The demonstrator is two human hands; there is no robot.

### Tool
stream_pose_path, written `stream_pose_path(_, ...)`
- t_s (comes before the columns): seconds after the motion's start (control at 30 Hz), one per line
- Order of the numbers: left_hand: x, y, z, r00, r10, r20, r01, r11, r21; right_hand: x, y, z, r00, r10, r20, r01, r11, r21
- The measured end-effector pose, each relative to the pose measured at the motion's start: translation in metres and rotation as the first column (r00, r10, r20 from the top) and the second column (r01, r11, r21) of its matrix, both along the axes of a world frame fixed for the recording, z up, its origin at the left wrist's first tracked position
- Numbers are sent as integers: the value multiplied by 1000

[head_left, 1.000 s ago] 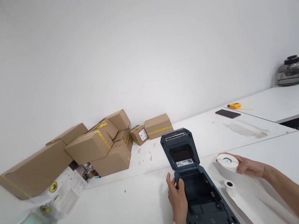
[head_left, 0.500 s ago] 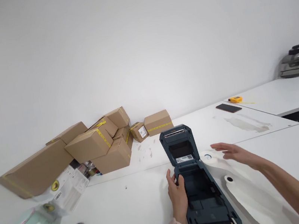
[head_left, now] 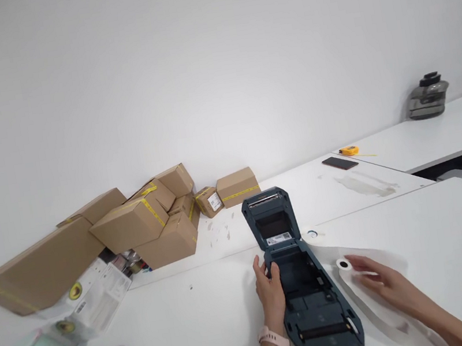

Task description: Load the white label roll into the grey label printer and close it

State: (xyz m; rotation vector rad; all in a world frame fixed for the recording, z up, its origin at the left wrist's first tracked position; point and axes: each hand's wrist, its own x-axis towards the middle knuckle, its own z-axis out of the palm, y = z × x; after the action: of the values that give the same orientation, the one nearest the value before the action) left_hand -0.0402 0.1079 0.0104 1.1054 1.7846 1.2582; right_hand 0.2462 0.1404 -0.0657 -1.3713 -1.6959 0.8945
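One hand (head_left: 384,284) now seemingly on roll (head_left: 342,264)

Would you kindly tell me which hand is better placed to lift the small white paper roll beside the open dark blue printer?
Right, probably. The right hand touches the small white paper roll, right of the open dark blue plastic printer; the left hand holds that printer's left edge.

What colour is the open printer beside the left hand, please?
Dark blue-grey; the printer shows best in the head view.
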Motion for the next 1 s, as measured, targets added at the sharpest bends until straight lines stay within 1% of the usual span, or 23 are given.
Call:
stream_pose_path(0.07,0,-1,0,1000,3,-6,-3,1000,-7,-10,3,5,994,61,-86,-64,997,-34)
stream_pose_path(0.13,-1,-1,-1,1000,11,-14,-11,1000,-4,-17,1,14,990,79,-118,-86,995,-56)
stream_pose_path(0.2,-1,-1,-4,1000,13,-12,-12,1000,10,-19,-4,24,980,95,-174,-109,991,-72)
stream_pose_path(0.23,-1,-1,-4,1000,12,-6,-12,1000,18,-18,-8,31,968,123,-217,-145,986,-85)
stream_pose_path(0.3,-1,0,-5,1000,7,1,-7,1000,30,-16,-16,50,932,210,-295,-249,963,-101)
stream_pose_path(0.37,-1,0,-5,1000,5,-2,-4,999,36,-21,-22,76,896,334,-291,-369,927,-71)
stream_pose_path(0.4,-1,1,-5,1000,4,-6,-4,999,39,-28,-24,91,888,391,-241,-412,910,-40)
stream_pose_path(0.47,-1,1,-5,1000,10,-11,-9,999,48,-50,-23,119,844,536,-38,-535,844,35)
stream_pose_path(0.5,-1,1,-5,1000,11,-10,-11,999,53,-63,-19,129,845,527,96,-533,845,48)
stream_pose_path(0.53,-1,1,-6,1000,11,-8,-11,998,58,-77,-15,136,828,505,243,-530,846,50)
stream_pose_path(0.57,-1,0,-6,1000,8,-6,-8,998,62,-91,-10,140,792,482,375,-540,839,62)
stream_pose_path(0.6,-1,0,-6,1000,5,-6,-4,998,65,-103,-4,140,749,453,483,-551,831,74)
stream_pose_path(0.67,-1,0,-6,1000,5,-25,-4,998,63,-121,7,131,646,434,628,-610,788,84)
stream_pose_path(0.7,-1,0,-5,999,6,-48,-3,998,57,-127,11,124,601,433,672,-640,764,79)
stream_pose_path(0.77,-1,0,-3,992,-2,-123,6,999,34,-136,19,109,538,415,734,-672,737,76)
stream_pose_path(0.8,-1,1,-1,986,-16,-165,19,1000,18,-138,22,102,519,399,756,-676,733,78)
stream_pose_path(0.87,-1,1,1,972,-61,-228,58,998,-20,-142,26,91,509,360,782,-666,741,93)
stream_pose_path(0.93,-1,1,2,964,-93,-248,81,995,-58,-145,28,84,517,337,787,-651,752,105)
stream_pose_path(1.0,-1,1,3,961,-107,-254,91,993,-74,-147,30,81,530,338,777,-649,752,116)
